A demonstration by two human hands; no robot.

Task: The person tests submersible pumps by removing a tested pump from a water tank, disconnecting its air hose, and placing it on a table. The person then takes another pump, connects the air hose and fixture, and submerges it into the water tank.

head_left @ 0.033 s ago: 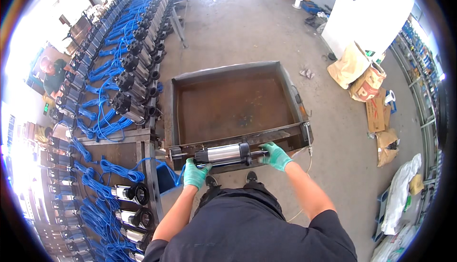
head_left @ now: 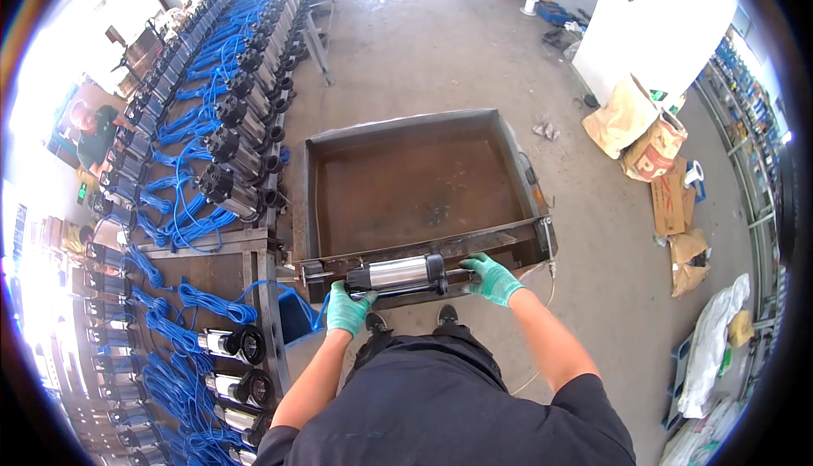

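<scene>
A submersible pump [head_left: 398,274], a shiny steel cylinder with black ends, lies sideways across the near edge of a metal water tank [head_left: 500,140]. My left hand [head_left: 345,309], in a green glove, grips its left end, thumb along the underside. A short metal rod [head_left: 458,273] sticks out of the pump's right end. Around the rod's outer end close the fingers of my right hand [head_left: 494,280], also green-gloved; the fingertips are partly hidden. Blue cable [head_left: 318,318] hangs by my left wrist. Murky brown water [head_left: 406,186] fills the tank.
On the left, long racks hold rows of similar pumps [head_left: 233,191] with coiled blue cables [head_left: 216,303]. A blue bin [head_left: 296,318] stands left of my legs. Across the racks is another person [head_left: 97,135]. Paper sacks [head_left: 622,119] and a carton [head_left: 669,199] lie on the right.
My right hand has shifted very slightly to the right at the rod. The pump and my left hand look unmoved.
</scene>
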